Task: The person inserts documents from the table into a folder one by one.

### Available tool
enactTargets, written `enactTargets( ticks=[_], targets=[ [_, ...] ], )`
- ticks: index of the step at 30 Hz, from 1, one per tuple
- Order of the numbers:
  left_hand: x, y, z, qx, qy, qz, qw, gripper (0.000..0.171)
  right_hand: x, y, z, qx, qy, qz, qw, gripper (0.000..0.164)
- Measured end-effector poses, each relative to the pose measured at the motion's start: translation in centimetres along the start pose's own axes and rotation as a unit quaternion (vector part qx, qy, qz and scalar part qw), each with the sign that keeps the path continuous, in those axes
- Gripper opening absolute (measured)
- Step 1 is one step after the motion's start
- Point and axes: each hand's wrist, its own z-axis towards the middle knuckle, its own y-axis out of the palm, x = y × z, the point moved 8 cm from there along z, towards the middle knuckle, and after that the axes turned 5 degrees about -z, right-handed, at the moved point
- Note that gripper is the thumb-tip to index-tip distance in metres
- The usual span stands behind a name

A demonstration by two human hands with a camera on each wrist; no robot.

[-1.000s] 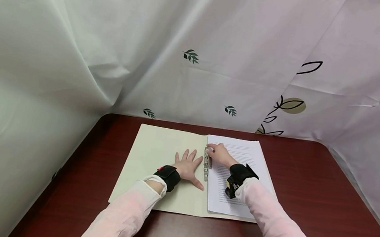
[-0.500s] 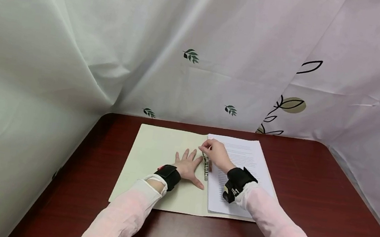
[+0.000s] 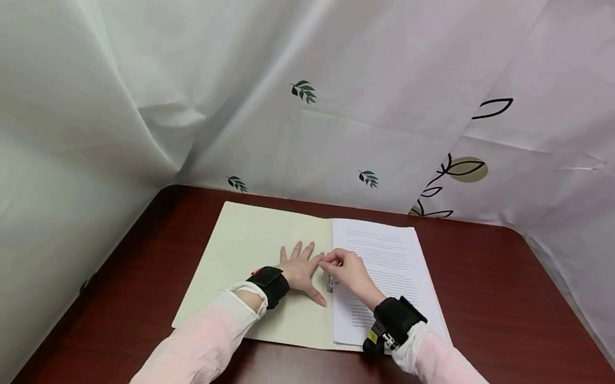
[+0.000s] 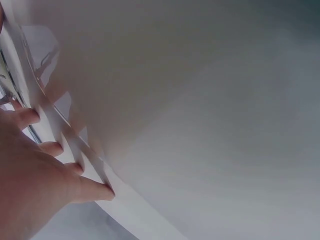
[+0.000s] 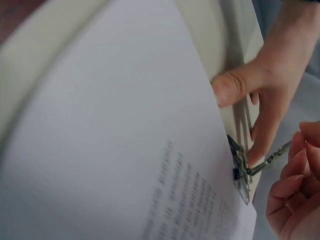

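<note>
A cream file folder lies spread out on the table, with a stack of printed paper on its right half. Along the fold sits a metal lever clip. My left hand rests flat on the left cover, fingers spread, close beside the fold. With thumb and fingertips, my right hand pinches the end of the clip's lever, which is swung up from its base in the right wrist view. From above, that hand covers much of the clip. The left wrist view shows the left fingers at the folder's surface.
The dark red wooden table extends around the folder on all sides. Behind and beside it hangs a pale curtain with printed leaves. Each wrist wears a black strap.
My right hand has moved toward the near edge along the fold, the pinched lever turning with it. The left hand, folder and paper have stayed in place; the view has shifted slightly.
</note>
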Motion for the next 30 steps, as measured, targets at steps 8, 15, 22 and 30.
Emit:
enactTargets(
  ticks=[8, 15, 22, 30],
  targets=[
    [-0.1, 0.1, -0.1, 0.003, 0.001, 0.003, 1.0000, 0.111, 1.8, 1.4, -0.9, -0.089, 0.137, 0.080, 0.983, 0.035],
    [0.1, -0.1, -0.2, 0.005, 0.003, 0.012, 0.9999, 0.110, 2.2, 1.7, -1.0, -0.136, 0.159, 0.055, 0.976, 0.036],
    [0.0, 0.1, 0.0, 0.003, -0.002, 0.017, 0.9999, 0.111, 2.8, 1.4, -0.8, -0.138, 0.156, -0.042, 0.977, 0.038],
    [-0.1, 0.1, 0.3, 0.000, -0.009, 0.026, 0.9996, 0.113, 3.6, 1.7, -0.9, -0.160, 0.179, -0.098, 0.966, 0.038]
  ],
)
